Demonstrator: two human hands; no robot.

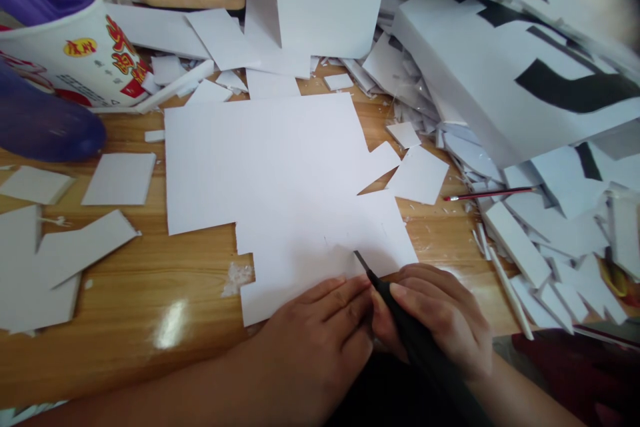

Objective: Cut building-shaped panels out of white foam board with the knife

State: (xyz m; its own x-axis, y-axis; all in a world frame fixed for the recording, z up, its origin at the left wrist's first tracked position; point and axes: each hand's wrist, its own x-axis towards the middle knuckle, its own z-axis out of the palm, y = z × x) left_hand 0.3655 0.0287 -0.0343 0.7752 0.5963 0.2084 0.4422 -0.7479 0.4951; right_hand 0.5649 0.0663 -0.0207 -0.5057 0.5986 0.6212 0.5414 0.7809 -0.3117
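Note:
A large white board (280,167) with irregular cut edges lies on the wooden table (195,300). My left hand (325,333) rests flat on the board's near edge, its fingers extended side by side and holding nothing. Just to its right, my right hand (440,313) grips a black-handled knife (400,320). The knife's thin blade points away from me, and its tip is at the board's surface near a few small marks. Part of the board's near edge is hidden under my hands.
White offcuts (120,179) lie at the left, below a paper tub (65,60) and a blue rounded object (45,113). A white block (330,0) stands at the back. Scraps, a thin red stick (490,193) and a black-marked white box (500,67) crowd the right.

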